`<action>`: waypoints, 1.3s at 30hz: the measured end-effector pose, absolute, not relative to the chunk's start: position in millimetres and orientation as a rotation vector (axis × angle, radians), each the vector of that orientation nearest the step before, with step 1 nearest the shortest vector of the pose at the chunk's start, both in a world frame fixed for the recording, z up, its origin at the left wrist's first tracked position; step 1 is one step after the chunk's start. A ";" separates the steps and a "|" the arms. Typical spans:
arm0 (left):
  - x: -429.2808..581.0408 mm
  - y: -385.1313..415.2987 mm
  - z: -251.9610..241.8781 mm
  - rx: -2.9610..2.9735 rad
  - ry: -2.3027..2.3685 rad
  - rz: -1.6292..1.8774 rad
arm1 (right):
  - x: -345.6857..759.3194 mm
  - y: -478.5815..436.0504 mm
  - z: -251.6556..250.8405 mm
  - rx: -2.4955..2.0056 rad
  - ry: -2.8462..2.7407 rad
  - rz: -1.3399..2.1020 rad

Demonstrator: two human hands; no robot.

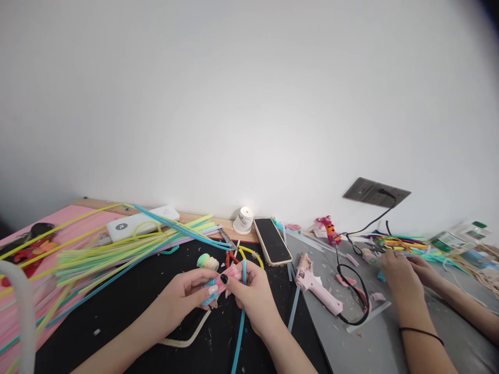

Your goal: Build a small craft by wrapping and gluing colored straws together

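Between my two hands is a small pink and blue pipe-cleaner piece (pixel 231 273), its rows wound side by side. My left hand (pixel 191 291) pinches its blue end with thumb and fingers. On the pink end, my right hand (pixel 249 288) is closed, thumb on top. A long blue pipe cleaner (pixel 240 332) runs past the right hand's fingers and hangs down over the black mat. Just behind the left fingers lies a small green, yellow and cream coil (pixel 208 262). Red-handled pliers (pixel 228 249) lie partly hidden behind my hands. A cream pipe cleaner (pixel 189 340) curves below them.
Loose pipe cleaners (pixel 105 265) and a white power bank (pixel 142 223) lie left. A white cup (pixel 244 220) and a phone (pixel 273 241) stand near the wall. Right are a pink glue gun (pixel 317 288) with a black cable and a co-worker's hands (pixel 403 272).
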State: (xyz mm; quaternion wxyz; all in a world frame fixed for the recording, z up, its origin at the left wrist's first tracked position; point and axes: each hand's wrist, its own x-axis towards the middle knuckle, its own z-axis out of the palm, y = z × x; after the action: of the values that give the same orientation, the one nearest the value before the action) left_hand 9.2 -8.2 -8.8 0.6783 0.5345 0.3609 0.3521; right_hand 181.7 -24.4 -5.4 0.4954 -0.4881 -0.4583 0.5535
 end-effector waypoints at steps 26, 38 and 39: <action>11.0 -11.1 -2.3 1.180 0.757 0.773 | 181.9 -23.3 -1.1 -1.159 -1.083 1.404; 2.5 0.4 -15.4 1.085 1.005 0.984 | 190.0 -19.1 1.6 -1.113 -1.145 1.486; 2.4 0.6 -14.8 1.083 1.009 0.994 | 190.4 -19.2 1.8 -1.112 -1.166 1.490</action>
State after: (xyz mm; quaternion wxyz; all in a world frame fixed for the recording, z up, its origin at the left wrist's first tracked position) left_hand 2.4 0.6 -14.8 0.6283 0.4726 0.4401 0.4339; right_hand 190.4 -19.2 1.8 0.4561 -0.4510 -0.4729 0.6041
